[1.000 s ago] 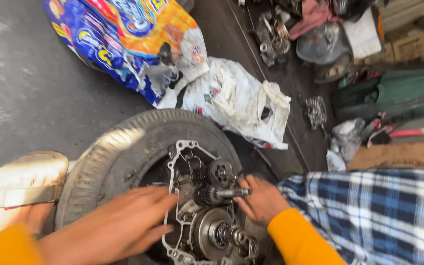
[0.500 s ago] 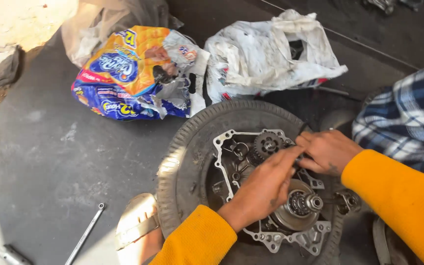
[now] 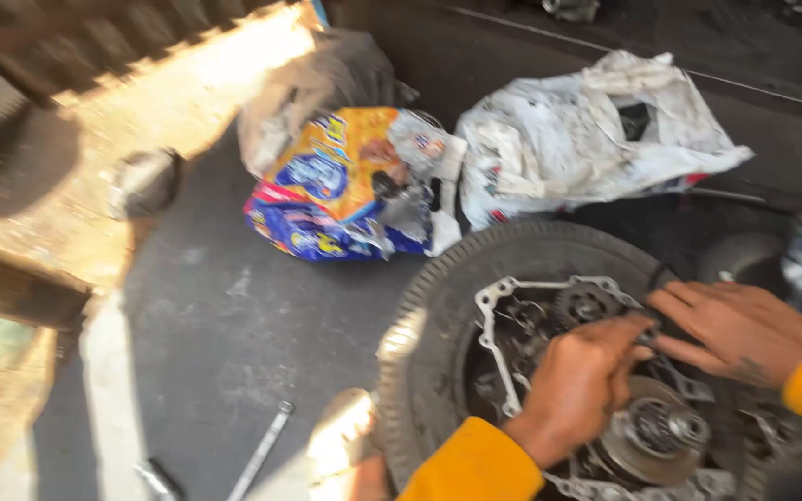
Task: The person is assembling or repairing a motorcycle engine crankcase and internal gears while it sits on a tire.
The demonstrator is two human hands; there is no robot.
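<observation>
Engine case of grey metal w/ exposed gears sits inside a black rubber tyre lying flat on the dark floor. Both hands are on it, 2 in view, each w/ a yellow sleeve. Left hand rests over the case centre, fingers curled down onto the parts just left of the small toothed gear; can't tell if it grips anything. Right hand lies flat at the case's upper right edge, fingers stretched out toward the left hand, tips nearly meeting. 1 round clutch hub shows below the hands. Beyond the tyre: 1 colourful printed bag, 1 white plastic bag. Left of tyre: 1 long spanner.
</observation>
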